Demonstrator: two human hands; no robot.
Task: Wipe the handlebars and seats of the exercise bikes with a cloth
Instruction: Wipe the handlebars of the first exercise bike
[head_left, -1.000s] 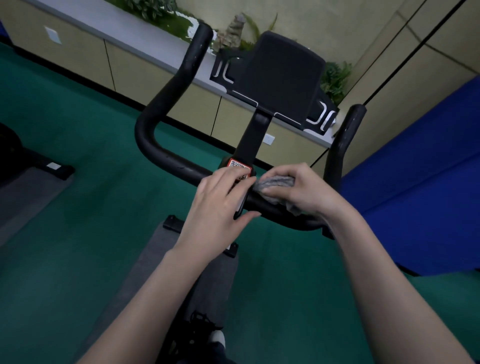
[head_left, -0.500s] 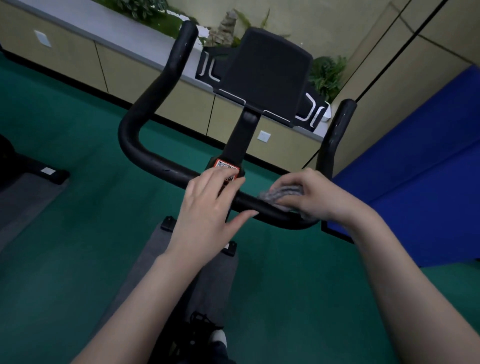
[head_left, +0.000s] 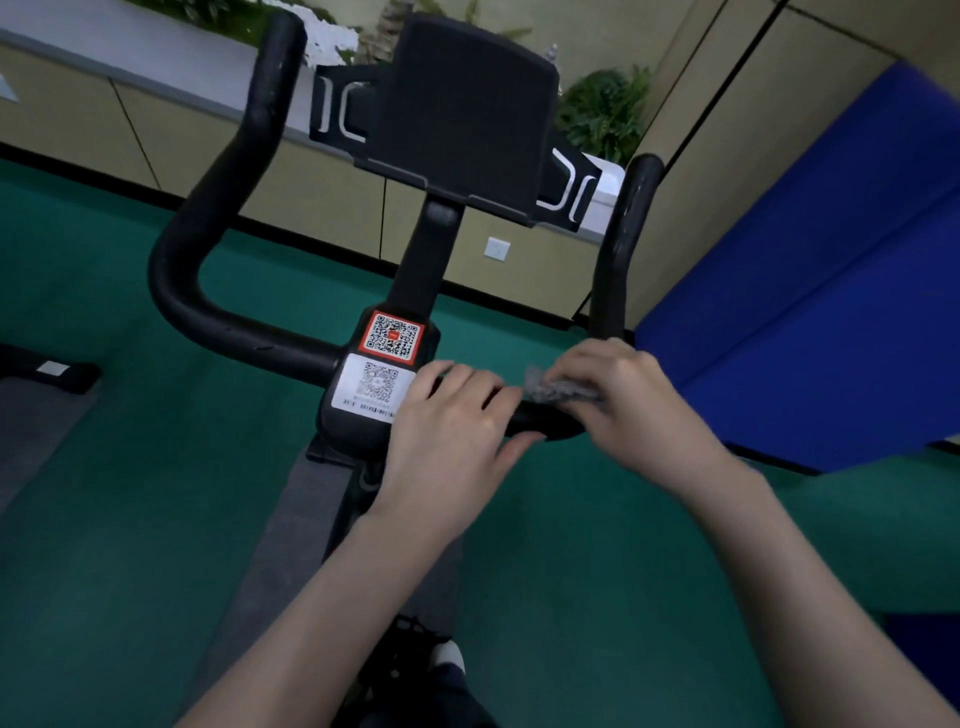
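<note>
Both hands had slid rightward along the crossbar since the earlier frames, so the left grip (head_left: 447, 421) no longer covered the centre clamp, and the red QR sticker (head_left: 393, 335) and the white QR label (head_left: 375, 384) beneath it lay exposed. That left grip rested on the black handlebars (head_left: 218, 312) just right of the clamp, its fingers loosely extended over the top of the bar and the thumb spread toward the right, closed on nothing. The right grip (head_left: 628, 400) was blurred, its fingers curled down and clamped on the grey cloth (head_left: 558, 389), which was bunched against the top of the bar at the base of the right upright, just beside the left fingertips. Above the stem stood the dark tablet holder (head_left: 462, 109), its face blank. Green floor (head_left: 130, 467) spread below, a blue padded panel (head_left: 805, 312) rose on the right, and a dark shoe (head_left: 415, 660) showed between the forearms at the bottom.
</note>
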